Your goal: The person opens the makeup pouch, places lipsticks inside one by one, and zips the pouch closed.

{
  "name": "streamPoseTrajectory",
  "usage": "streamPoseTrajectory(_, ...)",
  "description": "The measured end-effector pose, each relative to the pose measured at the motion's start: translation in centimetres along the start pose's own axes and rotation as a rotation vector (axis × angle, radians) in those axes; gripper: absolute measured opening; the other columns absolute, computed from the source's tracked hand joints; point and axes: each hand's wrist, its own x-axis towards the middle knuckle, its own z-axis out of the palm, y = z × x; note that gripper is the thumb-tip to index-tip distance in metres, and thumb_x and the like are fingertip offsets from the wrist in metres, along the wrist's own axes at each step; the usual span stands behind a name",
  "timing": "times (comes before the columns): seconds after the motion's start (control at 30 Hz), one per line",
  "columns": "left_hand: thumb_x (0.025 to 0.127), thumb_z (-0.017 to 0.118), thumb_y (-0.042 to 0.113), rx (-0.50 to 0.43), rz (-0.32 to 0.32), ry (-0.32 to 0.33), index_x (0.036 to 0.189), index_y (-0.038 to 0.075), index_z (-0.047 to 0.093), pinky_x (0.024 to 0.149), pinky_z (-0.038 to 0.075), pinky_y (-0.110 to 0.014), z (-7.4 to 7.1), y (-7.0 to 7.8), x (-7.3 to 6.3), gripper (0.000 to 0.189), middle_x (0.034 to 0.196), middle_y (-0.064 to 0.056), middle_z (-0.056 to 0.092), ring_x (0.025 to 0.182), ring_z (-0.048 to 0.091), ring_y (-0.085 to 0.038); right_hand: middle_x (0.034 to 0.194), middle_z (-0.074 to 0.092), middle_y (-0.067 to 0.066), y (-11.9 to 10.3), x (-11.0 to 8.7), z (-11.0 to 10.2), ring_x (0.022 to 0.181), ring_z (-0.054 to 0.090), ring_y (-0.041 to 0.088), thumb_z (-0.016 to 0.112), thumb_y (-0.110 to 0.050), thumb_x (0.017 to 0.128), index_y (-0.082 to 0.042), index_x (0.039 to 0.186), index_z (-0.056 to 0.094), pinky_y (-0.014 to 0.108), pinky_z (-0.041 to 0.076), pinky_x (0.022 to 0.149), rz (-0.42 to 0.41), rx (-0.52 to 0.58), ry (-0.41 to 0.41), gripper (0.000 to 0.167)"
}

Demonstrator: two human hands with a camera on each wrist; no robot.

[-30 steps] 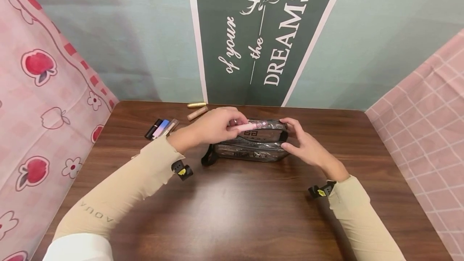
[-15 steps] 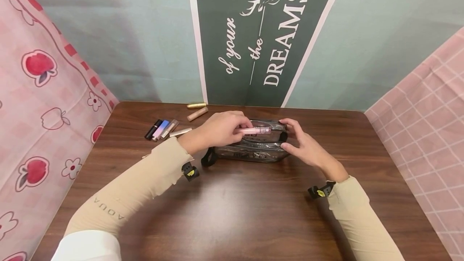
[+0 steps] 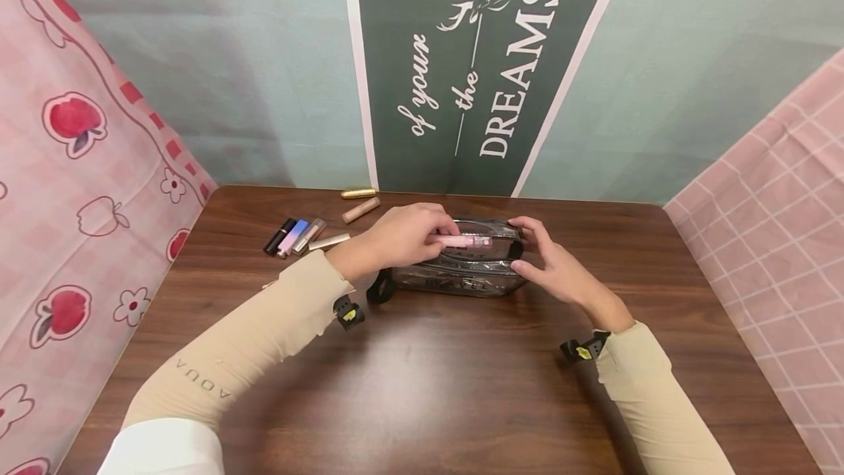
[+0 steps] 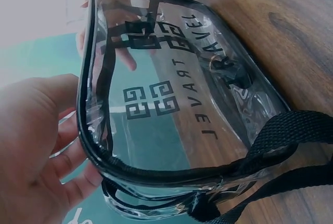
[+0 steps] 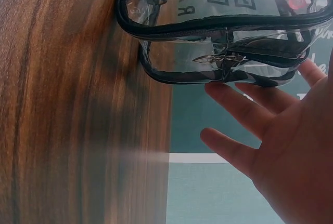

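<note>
A clear toiletry bag with black trim and dark lettering stands on the table. My left hand pinches a pink lip gloss tube between thumb and fingers, level over the bag's top opening. In the left wrist view that hand is beside the bag's edge, and the tube does not show there. My right hand holds the bag's right end, thumb at the front and fingers behind. Seen from the right wrist, fingertips touch the bag's end near a metal zipper pull.
Left of the bag lie a black tube, a blue-and-pink tube, a brownish tube and a pale tube. Farther back are a beige tube and a gold one. The bag's black strap trails left.
My left hand has shifted a little right and nearer, bringing the lip gloss level over the bag. The pale tube it was covering now shows. My right hand has stayed put.
</note>
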Motion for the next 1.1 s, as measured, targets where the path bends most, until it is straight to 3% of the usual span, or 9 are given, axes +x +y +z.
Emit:
streamPoseTrajectory(0.43, 0.096, 0.069, 0.020, -0.031, -0.002, -0.010, 0.125, 0.020, 0.072, 0.073, 0.050, -0.034, 0.0, -0.2, -0.1, 0.029, 0.119, 0.007, 0.066, 0.082, 0.057, -0.009, 0.146, 0.047, 0.025, 0.0, 0.1, 0.1, 0.127, 0.053, 0.047, 0.064, -0.012, 0.099, -0.017, 0.154, 0.023, 0.067, 0.040, 0.101, -0.009, -0.011, 0.006, 0.069)
streamPoseTrajectory(0.9, 0.097, 0.066, 0.020, -0.064, 0.002, -0.003, 0.120, 0.022, 0.073, 0.076, 0.050, -0.033, -0.4, -0.4, -0.2, 0.024, 0.116, 0.007, 0.066, 0.085, 0.058, -0.009, 0.146, 0.047, 0.026, 0.1, 0.3, 0.0, 0.127, 0.053, 0.048, 0.064, -0.011, 0.099, -0.017, 0.154, 0.023, 0.068, 0.040, 0.101, -0.014, -0.008, 0.003, 0.069)
streamPoseTrajectory(1.1, 0.097, 0.066, 0.018, -0.099, 0.027, 0.033, 0.118, 0.020, 0.073, 0.079, 0.051, -0.031, -1.0, -0.8, -0.5, 0.022, 0.113, 0.006, 0.066, 0.089, 0.060, -0.009, 0.145, 0.048, 0.026, 0.2, 0.3, 0.0, 0.126, 0.053, 0.047, 0.064, -0.010, 0.099, -0.016, 0.154, 0.023, 0.067, 0.041, 0.100, -0.024, -0.003, 0.004, 0.069)
